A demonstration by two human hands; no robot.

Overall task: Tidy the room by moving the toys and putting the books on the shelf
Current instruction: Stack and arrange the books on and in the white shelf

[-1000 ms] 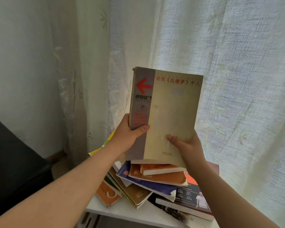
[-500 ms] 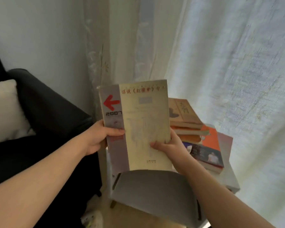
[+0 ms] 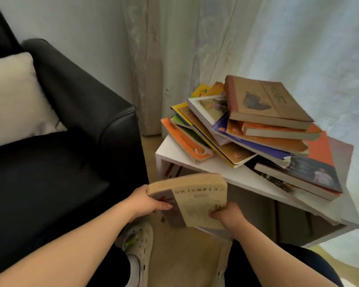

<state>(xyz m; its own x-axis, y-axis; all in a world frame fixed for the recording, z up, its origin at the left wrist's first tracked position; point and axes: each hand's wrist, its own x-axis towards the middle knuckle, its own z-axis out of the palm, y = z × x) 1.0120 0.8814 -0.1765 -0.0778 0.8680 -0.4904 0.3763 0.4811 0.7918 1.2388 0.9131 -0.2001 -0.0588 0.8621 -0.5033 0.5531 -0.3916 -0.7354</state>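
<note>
shelf opening [image 3: 195, 170] free ahead, sofa arm [image 3: 120, 121] left, book pile [image 3: 253, 129] overhead

The room's one camera rides on the person's head, tilted steeply down and forward, close above the white shelf [image 3: 170, 148] at two o'clock, with the black sofa [image 3: 71, 162] at nine o'clock.

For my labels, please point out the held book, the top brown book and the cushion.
held book [image 3: 198, 206]: head view, front cover.
top brown book [image 3: 263, 99]: head view, middle of cover.
cushion [image 3: 17, 100]: head view, front face.
</note>
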